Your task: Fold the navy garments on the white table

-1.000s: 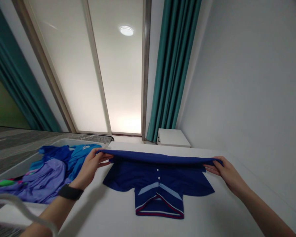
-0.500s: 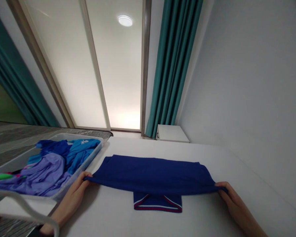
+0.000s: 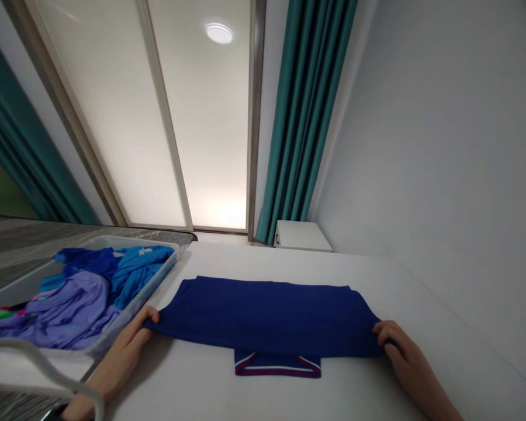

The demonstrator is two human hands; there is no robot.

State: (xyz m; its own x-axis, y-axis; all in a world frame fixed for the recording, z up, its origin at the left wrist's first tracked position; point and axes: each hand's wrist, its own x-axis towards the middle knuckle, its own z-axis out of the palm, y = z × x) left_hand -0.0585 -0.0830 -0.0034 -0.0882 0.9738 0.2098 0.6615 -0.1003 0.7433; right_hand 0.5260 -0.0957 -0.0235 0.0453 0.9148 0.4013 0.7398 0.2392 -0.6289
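A navy blue shirt lies folded over across the white table, its near edge drawn out wide between both hands. Beneath that edge its collar, trimmed in white and red stripes, sticks out toward me. My left hand pinches the shirt's left near corner between thumb and fingers. At the opposite corner, my right hand has its fingers closed on the cloth. The rest of the collar is hidden under the folded layer.
Left of the shirt stands a pale plastic bin holding crumpled blue and purple clothes. A blurred pale curved bar crosses the lower left. A small white cabinet is beyond the table, and a wall rises on the right.
The shirt's near edge has come down toward me, covering more of the collar and lying flatter. Both hands keep their hold; the right one has shifted slightly left. The view has shifted a little.
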